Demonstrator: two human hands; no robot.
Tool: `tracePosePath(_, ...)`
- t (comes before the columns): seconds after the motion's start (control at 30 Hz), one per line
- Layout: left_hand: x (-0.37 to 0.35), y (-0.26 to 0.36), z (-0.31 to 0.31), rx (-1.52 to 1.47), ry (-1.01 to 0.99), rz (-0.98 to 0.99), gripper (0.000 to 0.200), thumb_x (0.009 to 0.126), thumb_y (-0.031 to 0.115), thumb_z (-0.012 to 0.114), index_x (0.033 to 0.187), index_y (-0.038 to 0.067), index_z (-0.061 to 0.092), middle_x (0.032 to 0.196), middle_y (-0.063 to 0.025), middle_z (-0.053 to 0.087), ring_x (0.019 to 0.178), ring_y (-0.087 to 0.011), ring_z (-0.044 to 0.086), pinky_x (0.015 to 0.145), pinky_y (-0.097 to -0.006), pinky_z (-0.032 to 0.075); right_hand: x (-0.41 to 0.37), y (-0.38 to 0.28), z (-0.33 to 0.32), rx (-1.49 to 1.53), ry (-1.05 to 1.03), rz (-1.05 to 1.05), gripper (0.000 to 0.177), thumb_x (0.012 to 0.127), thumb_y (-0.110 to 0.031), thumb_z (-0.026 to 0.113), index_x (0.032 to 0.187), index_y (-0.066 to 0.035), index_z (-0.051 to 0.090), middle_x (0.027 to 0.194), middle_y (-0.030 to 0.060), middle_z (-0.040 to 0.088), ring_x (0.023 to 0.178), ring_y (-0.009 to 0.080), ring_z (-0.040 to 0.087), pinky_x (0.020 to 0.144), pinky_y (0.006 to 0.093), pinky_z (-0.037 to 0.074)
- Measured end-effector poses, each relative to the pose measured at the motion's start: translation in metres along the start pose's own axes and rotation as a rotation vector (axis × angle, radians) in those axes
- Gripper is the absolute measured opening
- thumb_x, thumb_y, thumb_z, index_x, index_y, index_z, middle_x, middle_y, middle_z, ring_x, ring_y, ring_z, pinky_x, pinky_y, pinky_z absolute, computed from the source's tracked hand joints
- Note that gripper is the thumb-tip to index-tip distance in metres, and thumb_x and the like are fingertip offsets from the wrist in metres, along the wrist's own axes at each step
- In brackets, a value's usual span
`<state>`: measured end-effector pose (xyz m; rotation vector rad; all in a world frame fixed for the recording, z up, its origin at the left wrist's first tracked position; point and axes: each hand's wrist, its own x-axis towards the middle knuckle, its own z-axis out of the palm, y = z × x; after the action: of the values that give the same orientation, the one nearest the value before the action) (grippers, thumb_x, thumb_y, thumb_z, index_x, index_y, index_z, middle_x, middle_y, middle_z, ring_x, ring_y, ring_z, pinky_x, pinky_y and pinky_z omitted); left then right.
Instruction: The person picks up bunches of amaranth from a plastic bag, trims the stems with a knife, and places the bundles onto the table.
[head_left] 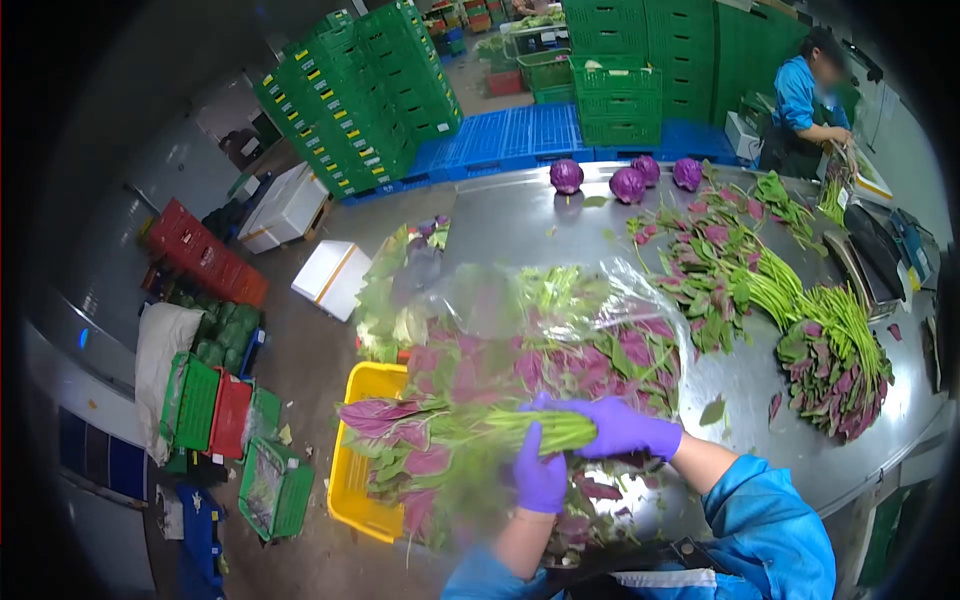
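My right hand (628,428), in a purple glove, is closed around the pale green stems of a bunch of red amaranth (505,428). Its purple-green leaves point left, over the rim of a yellow crate (345,490). Just below the stems, my left hand (538,472), also gloved, grips the same bunch with its thumb up; a blur hides part of its fingers. Behind both hands, more loose amaranth (640,350) lies on and around a clear plastic bag (625,285). Several amaranth bunches (835,370) rest at the right side of the metal table (500,220).
Several red cabbages (566,177) sit along the far table edge. Beyond are blue pallets (500,135) and stacked green crates (340,110). A co-worker (800,100) handles greens at the far right. On the left floor stand white foam boxes (330,280) and a green crate (275,490).
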<state>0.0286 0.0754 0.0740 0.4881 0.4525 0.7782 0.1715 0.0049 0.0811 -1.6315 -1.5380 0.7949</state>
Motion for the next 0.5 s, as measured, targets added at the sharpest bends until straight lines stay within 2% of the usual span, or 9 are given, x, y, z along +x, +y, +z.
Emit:
tracePosePath(0.07,-0.041,-0.01,-0.024,0.034,0.063,-0.012,0.046,0.09,0.021,0.047,0.13,0.006,0.033,0.125,-0.0135,0.045,0.109,-0.0249,0.048,0.095,-0.0411,0.038,-0.031,0.007,0.033,0.076,-0.047,-0.014,0.074,0.063,-0.02,0.072,0.13,-0.012,0.041,0.1,0.0163,0.062,0.085,0.0272,0.063,0.076,0.0345,0.049)
tracePosePath(0.13,-0.07,-0.032,-0.094,0.043,0.165,-0.397,0.036,0.089,0.025,0.05,0.12,0.006,0.043,0.108,-0.0116,0.054,0.096,-0.0246,0.054,0.086,-0.0388,0.045,-0.058,0.024,0.061,0.042,-0.253,0.287,0.054,0.062,-0.022,0.07,0.113,-0.011,0.056,0.09,0.0157,0.063,0.08,0.0283,0.063,0.072,0.0359,0.049)
tracePosePath(0.2,-0.109,-0.047,-0.137,0.414,0.058,-0.677,0.031,0.084,0.017,0.059,0.11,0.001,0.054,0.109,-0.0048,0.058,0.099,-0.0126,0.054,0.084,-0.0287,0.044,-0.081,0.049,0.084,-0.125,-0.204,0.228,0.053,0.062,-0.024,0.069,0.112,-0.01,0.055,0.081,0.0132,0.063,0.068,0.0255,0.062,0.062,0.0349,0.049)
tracePosePath(0.23,-0.133,-0.038,-0.104,0.596,-0.081,-0.585,0.035,0.082,0.019,0.061,0.111,0.001,0.054,0.11,-0.0044,0.058,0.099,-0.0118,0.053,0.084,-0.028,0.044,-0.094,0.055,0.089,-0.312,-0.138,0.151,0.053,0.062,-0.027,0.069,0.111,-0.01,0.055,0.071,0.0107,0.062,0.056,0.0227,0.06,0.051,0.034,0.048)
tracePosePath(0.27,-0.147,-0.025,-0.071,0.775,-0.23,-0.483,0.039,0.081,0.02,0.064,0.113,0.001,0.053,0.111,-0.0039,0.058,0.1,-0.011,0.053,0.083,-0.0272,0.044,-0.098,0.03,0.078,-0.255,-0.214,0.319,0.047,0.062,-0.03,0.07,0.103,-0.01,0.059,0.071,0.0112,0.062,0.058,0.0232,0.061,0.052,0.0342,0.048)
tracePosePath(0.3,-0.15,-0.023,-0.069,1.164,-0.339,-0.366,0.049,0.077,0.021,0.067,0.119,0.003,0.05,0.116,-0.0081,0.055,0.108,-0.0189,0.051,0.09,-0.0336,0.041,-0.104,0.023,0.075,-0.328,-0.193,0.202,0.047,0.062,-0.028,0.069,0.104,-0.009,0.059,0.071,0.0107,0.062,0.059,0.0229,0.061,0.053,0.0337,0.048)
tracePosePath(0.37,-0.145,-0.008,-0.027,1.786,-0.511,0.483,0.059,0.072,0.025,0.069,0.123,0.005,0.047,0.12,-0.0131,0.052,0.113,-0.0274,0.048,0.095,-0.0387,0.037,-0.112,0.003,0.066,-0.395,-0.172,0.088,0.047,0.063,-0.027,0.069,0.105,-0.009,0.058,0.071,0.0101,0.062,0.06,0.0225,0.061,0.054,0.0333,0.048)
tracePosePath(0.4,-0.139,-0.007,-0.007,1.975,-0.526,0.657,0.067,0.066,0.024,0.07,0.125,0.005,0.045,0.122,-0.0153,0.05,0.115,-0.032,0.045,0.097,-0.0413,0.035,-0.113,-0.014,0.06,-0.408,-0.296,0.131,0.046,0.065,-0.027,0.069,0.106,-0.009,0.058,0.073,0.0098,0.063,0.063,0.0219,0.061,0.057,0.0333,0.049)
tracePosePath(0.5,-0.118,-0.036,-0.026,2.118,-0.667,0.79,0.07,0.062,0.025,0.072,0.125,0.007,0.045,0.109,-0.0151,0.057,0.102,-0.029,0.054,0.089,-0.0412,0.04,-0.134,0.008,0.071,-0.301,-0.315,0.124,0.045,0.07,-0.027,0.069,0.109,-0.009,0.058,0.079,0.009,0.064,0.069,0.0201,0.061,0.063,0.0328,0.049)
